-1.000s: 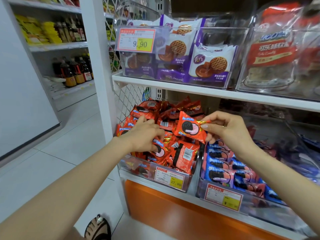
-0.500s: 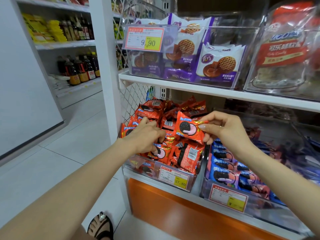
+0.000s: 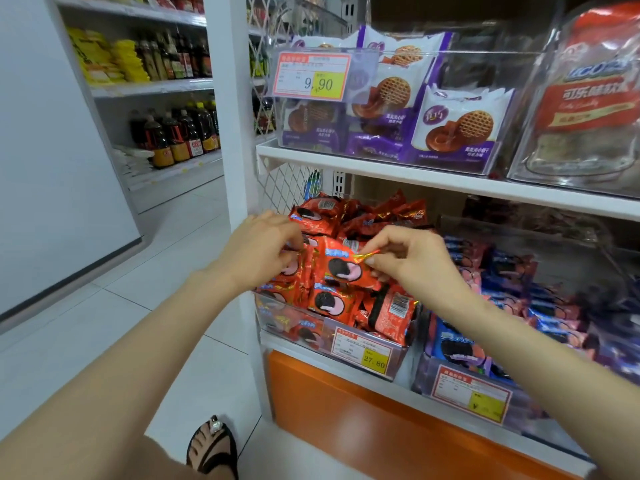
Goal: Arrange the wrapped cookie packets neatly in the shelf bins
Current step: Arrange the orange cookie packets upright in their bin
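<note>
A clear bin [image 3: 332, 344] on the lower shelf holds a heap of red cookie packets [image 3: 349, 220]. My right hand [image 3: 412, 261] pinches the crimped right end of one red packet [image 3: 341, 266], which lies low over the heap. My left hand [image 3: 258, 249] reaches into the left part of the same bin, its curled fingers gripping the edge of another red packet [image 3: 294, 268], partly hidden by the hand. To the right stands a second clear bin [image 3: 460, 386] with blue cookie packets [image 3: 453, 344].
The upper shelf [image 3: 433, 181] carries a clear bin of purple waffle cookie packs [image 3: 457, 129] and a bin of bagged candy [image 3: 585, 98]. A white post [image 3: 228, 109] and wire mesh close the shelf's left side. My sandalled foot [image 3: 213, 448] is on the tiled floor.
My right hand has lowered its red packet toward the heap. My left hand has shifted up and right among the packets on the left.
</note>
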Motion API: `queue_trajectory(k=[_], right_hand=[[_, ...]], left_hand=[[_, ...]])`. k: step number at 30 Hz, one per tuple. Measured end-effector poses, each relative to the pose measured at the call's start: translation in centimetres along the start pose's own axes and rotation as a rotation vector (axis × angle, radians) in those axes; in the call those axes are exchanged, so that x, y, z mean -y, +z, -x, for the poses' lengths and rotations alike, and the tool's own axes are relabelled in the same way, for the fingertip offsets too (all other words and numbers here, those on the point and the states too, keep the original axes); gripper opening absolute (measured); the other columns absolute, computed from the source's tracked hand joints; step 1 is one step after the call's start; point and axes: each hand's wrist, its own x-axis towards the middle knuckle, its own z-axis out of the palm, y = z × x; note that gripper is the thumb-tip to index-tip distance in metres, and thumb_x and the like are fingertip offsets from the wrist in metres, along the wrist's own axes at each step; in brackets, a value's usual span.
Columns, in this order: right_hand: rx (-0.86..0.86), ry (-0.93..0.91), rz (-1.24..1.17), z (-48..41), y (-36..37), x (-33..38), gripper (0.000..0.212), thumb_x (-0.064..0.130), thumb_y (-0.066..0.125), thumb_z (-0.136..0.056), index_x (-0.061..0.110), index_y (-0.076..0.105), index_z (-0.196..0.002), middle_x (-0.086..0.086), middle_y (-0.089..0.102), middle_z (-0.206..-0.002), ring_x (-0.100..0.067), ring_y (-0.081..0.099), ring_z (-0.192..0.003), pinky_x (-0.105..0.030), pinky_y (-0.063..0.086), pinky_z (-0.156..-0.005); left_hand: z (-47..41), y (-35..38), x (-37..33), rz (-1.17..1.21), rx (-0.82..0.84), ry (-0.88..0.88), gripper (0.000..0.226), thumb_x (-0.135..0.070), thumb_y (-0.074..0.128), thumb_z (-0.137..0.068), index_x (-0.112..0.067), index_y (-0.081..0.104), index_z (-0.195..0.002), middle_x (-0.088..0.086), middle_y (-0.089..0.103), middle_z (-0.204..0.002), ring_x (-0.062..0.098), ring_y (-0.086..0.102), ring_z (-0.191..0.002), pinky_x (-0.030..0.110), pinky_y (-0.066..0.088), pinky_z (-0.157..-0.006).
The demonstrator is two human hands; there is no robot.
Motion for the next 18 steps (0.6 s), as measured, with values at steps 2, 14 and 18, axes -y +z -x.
queue_trajectory(k=[2,14,18], right_hand=[[0.062,-0.015,0.144,-0.3,1.4,0.3,0.033,-0.001,0.068,-0.079,0.028,0.062,-0.064,0.006,0.062,-0.060,-0.015,0.062,-0.061,-0.034,0.054,-0.069],[0.459,0.093,0.581,-0.9,4.5,0.1,0.029,0.032,0.068,-0.084,0.012,0.067,-0.104,0.001,0.058,-0.088,-0.015,0.055,-0.077,-0.024,0.044,-0.067],[0.425,0.093,0.600,-1.2,5.2,-0.5,0.017,0.023,0.071,-0.083,0.006,0.070,-0.084,-0.003,0.065,-0.076,-0.007,0.054,-0.065,-0.020,0.042,-0.056]], left_hand=[[0.6,-0.2,0.4,-0.032,-0.001,-0.047,0.021,-0.020,0.064,-0.084,-0.016,0.064,-0.105,0.002,0.059,-0.107,0.024,0.048,-0.106,0.033,0.036,-0.085],[2.5,1.8,0.6,0.118,0.039,-0.106,0.037,-0.001,0.056,-0.081,-0.008,0.052,-0.117,0.010,0.048,-0.117,0.026,0.042,-0.115,0.040,0.045,-0.084],[2.3,2.2,0.5,0.061,0.065,-0.122,0.036,-0.004,0.055,-0.084,-0.008,0.049,-0.119,0.009,0.048,-0.119,0.027,0.043,-0.114,0.037,0.043,-0.079]])
